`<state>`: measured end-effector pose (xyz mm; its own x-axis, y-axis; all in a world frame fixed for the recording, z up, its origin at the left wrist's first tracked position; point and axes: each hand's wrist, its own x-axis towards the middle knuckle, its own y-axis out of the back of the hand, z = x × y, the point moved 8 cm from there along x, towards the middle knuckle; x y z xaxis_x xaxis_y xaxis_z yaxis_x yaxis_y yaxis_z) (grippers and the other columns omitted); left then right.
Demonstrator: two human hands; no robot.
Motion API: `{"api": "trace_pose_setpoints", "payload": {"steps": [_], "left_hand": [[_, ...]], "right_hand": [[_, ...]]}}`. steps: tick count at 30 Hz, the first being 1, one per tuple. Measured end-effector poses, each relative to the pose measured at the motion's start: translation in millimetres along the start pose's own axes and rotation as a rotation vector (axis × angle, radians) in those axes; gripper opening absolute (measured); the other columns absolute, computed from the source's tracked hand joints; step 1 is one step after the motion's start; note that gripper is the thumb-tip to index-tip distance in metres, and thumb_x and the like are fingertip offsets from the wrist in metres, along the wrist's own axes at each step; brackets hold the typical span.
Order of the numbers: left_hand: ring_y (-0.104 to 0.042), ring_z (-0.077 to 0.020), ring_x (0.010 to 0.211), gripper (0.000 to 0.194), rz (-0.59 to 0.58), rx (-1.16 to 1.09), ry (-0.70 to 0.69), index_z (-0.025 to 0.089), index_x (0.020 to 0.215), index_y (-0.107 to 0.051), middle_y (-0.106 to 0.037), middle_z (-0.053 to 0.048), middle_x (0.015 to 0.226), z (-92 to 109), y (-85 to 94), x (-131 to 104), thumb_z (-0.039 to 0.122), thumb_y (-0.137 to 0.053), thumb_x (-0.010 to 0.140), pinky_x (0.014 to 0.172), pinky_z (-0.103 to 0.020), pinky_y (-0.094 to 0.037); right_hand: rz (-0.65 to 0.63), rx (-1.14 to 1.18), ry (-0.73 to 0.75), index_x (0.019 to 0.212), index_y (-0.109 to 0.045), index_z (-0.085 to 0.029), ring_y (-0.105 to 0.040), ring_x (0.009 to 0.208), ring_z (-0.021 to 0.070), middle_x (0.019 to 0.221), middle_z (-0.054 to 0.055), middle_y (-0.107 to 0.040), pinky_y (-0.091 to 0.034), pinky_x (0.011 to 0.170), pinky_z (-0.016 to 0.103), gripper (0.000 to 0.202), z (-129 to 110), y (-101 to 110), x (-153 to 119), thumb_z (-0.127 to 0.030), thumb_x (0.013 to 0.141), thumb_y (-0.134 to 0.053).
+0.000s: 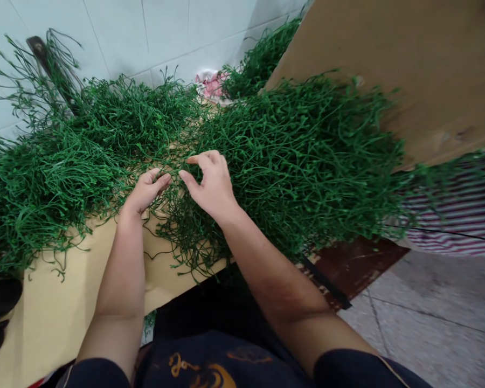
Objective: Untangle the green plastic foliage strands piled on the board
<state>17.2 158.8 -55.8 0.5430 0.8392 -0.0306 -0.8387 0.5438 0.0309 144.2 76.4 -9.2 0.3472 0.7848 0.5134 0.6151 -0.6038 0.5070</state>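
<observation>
My left hand [147, 188] is closed, its thumb and fingers pinching what looks like a thin green stem. Just to its right is my right hand [212, 183], thumb and forefinger apart in a curve, with no stem plainly gripped between them. Both hands are over the gap between two heaps of thin green stems with small knobbed tips. The larger right heap [299, 161] lies under and beyond my right hand; the left heap [64, 172] spreads out past my left hand. Loose stems [189, 242] tangle below the hands.
Tan board [81, 285] covers the work surface. A large brown cardboard sheet [408, 70] slants up at the right. Behind are a white tiled wall [117, 32], a pink-and-white cloth [212, 85] and a dark upright piece [50, 67]. Striped fabric [461, 210] hangs at the right. Dark objects [0, 299] sit at lower left.
</observation>
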Motion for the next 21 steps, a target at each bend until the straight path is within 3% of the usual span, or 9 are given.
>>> {"api": "trace_pose_setpoints", "payload": {"steps": [3,6,10,16,21], "left_hand": [[-0.037,-0.0042,0.046,0.041,-0.015,0.015,-0.008,0.016,0.061,-0.05,-0.046,0.005,0.053,2,-0.6,-1,0.047,-0.077,0.059,0.044,-0.019,-0.028],[-0.035,-0.0038,0.046,0.045,-0.029,-0.012,-0.031,0.016,0.061,-0.051,-0.046,0.006,0.052,3,-0.9,-1,0.052,-0.077,0.056,0.044,-0.019,-0.027],[-0.037,-0.0039,0.047,0.043,-0.015,0.005,-0.081,0.016,0.064,-0.055,-0.048,0.005,0.053,5,0.2,0,0.052,-0.076,0.057,0.046,-0.018,-0.03],[-0.039,-0.005,0.051,0.033,-0.021,0.038,-0.108,0.016,0.066,-0.057,-0.049,0.005,0.055,9,0.3,-2,0.042,-0.077,0.061,0.049,-0.019,-0.032],[-0.039,-0.0049,0.05,0.026,0.015,0.024,-0.113,0.016,0.067,-0.058,-0.046,0.006,0.055,7,3.6,1,0.032,-0.078,0.063,0.05,-0.019,-0.032]], "right_hand": [[-0.1,0.143,-0.047,0.094,-0.056,-0.015,-0.051,0.075,0.0149,0.093,0.008,-0.053,-0.045,0.074,0.034,0.023,5,-11,4,-0.03,0.076,-0.06],[-0.192,0.316,-0.133,0.084,-0.053,-0.017,-0.046,0.062,0.0101,0.077,0.001,-0.052,-0.041,0.063,0.028,0.017,13,-26,3,-0.031,0.077,-0.058],[-0.279,0.543,-0.208,0.071,-0.049,-0.018,-0.041,0.055,0.0082,0.06,-0.004,-0.045,-0.035,0.055,0.025,0.027,17,-41,-1,-0.043,0.078,-0.055],[-0.332,0.734,-0.21,0.073,-0.049,-0.018,-0.037,0.049,0.0051,0.055,-0.007,-0.043,-0.029,0.049,0.022,0.046,5,-42,1,-0.061,0.066,-0.063],[-0.385,0.789,-0.211,0.073,-0.05,-0.018,-0.034,0.043,0.0053,0.049,-0.008,-0.039,-0.025,0.044,0.023,0.049,4,-47,0,-0.066,0.067,-0.06]]}}
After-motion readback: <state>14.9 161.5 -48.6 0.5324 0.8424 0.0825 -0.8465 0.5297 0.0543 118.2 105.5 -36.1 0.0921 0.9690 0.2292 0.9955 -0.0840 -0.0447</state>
